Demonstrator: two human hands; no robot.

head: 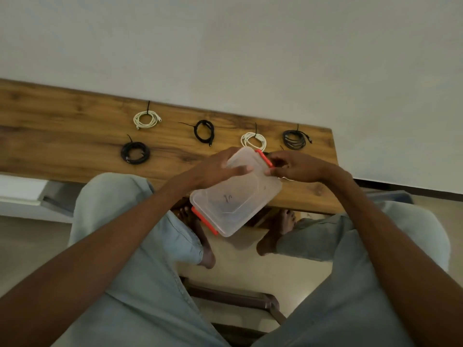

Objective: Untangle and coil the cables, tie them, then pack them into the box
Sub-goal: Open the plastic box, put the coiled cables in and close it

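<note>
Against grey wall, wooden table (62, 136), coiled cables (146, 119), tiled floor (30, 236)

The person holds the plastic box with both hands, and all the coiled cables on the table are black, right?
Not quite. The head view shows both hands on the box, but two coils are white: one at the back left, one by the box. The others are black.

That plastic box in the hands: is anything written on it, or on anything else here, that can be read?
Clear plastic box: one small dark mark near the lid's middle, too blurred to read as letters or numbers.
Nothing else in view, neither the coiled cables nor the wooden table, shows any readable text.
</note>
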